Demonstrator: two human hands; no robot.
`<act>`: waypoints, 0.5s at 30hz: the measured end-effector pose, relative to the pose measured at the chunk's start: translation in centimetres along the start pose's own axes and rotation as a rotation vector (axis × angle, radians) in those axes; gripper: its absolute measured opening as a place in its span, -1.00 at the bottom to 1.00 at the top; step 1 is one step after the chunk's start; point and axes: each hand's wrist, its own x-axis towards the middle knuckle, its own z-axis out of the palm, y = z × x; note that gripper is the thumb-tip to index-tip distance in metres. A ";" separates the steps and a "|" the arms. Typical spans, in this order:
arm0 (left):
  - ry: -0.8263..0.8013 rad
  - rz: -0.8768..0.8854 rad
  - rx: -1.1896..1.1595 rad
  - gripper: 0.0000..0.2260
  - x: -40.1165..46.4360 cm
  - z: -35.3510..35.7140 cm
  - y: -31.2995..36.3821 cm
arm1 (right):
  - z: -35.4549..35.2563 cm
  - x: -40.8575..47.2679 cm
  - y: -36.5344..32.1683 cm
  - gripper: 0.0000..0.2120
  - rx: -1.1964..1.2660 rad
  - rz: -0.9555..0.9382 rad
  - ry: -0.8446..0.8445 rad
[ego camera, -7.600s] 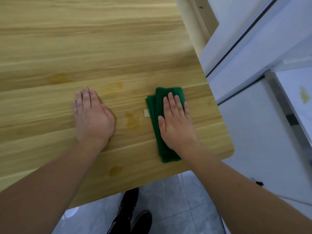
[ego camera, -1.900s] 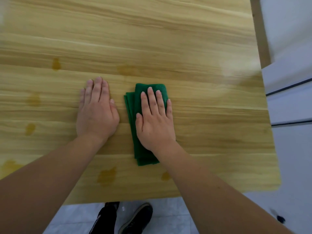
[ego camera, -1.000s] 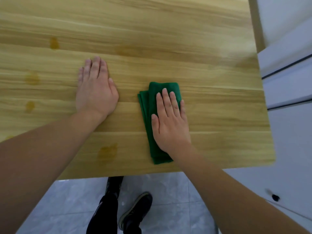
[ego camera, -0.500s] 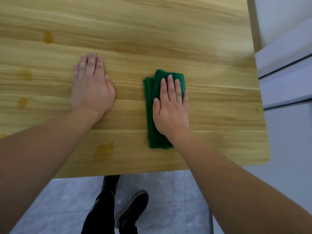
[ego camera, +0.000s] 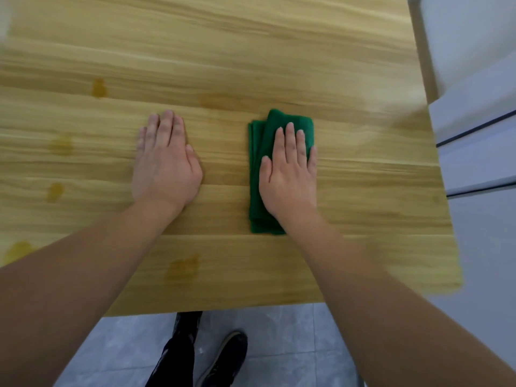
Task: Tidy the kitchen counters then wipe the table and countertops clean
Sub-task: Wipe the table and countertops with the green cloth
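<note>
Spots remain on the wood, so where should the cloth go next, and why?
Probably slide the cloth under the right hand down-left to the stain near the table's front edge; it is the nearest unwiped mark.

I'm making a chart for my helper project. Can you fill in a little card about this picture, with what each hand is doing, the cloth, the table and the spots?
left hand: left hand lies flat on the bare wood, fingers straight, holding nothing
right hand: right hand presses flat on the cloth, fingers straight
cloth: green cloth, folded, lying on the table under the right hand
table: wooden table, light wood grain
spots: several yellowish spots remain, mostly left of the hands and near the front edge
floor: grey tiles, dark shoes below the table edge
</note>
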 end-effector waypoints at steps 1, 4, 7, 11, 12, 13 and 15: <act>0.002 -0.003 0.001 -0.49 0.0 0.0 0.1 | 0.3 -1.3 -0.3 -0.43 0.011 -0.001 0.003; 0.014 -0.011 0.002 -0.49 -0.1 -0.2 0.2 | 1.2 -6.2 -1.4 -0.43 0.048 -0.032 0.035; 0.006 -0.013 -0.004 -0.49 -0.2 -0.2 0.2 | 2.3 -10.6 -2.3 -0.44 0.053 -0.079 0.043; -0.001 -0.008 0.000 -0.49 -0.1 -0.3 0.3 | 2.7 -11.5 -2.7 -0.44 0.015 -0.090 0.026; 0.000 -0.008 0.000 -0.49 -0.1 -0.4 0.3 | 2.6 -11.3 -2.7 -0.43 0.008 -0.090 0.020; 0.003 -0.010 0.001 -0.49 -0.1 -0.4 0.3 | 2.6 -11.1 -2.7 -0.43 0.005 -0.091 0.008; 0.005 -0.008 -0.002 -0.50 -0.2 -0.4 0.3 | 2.4 -10.4 -2.9 -0.43 0.005 -0.092 -0.017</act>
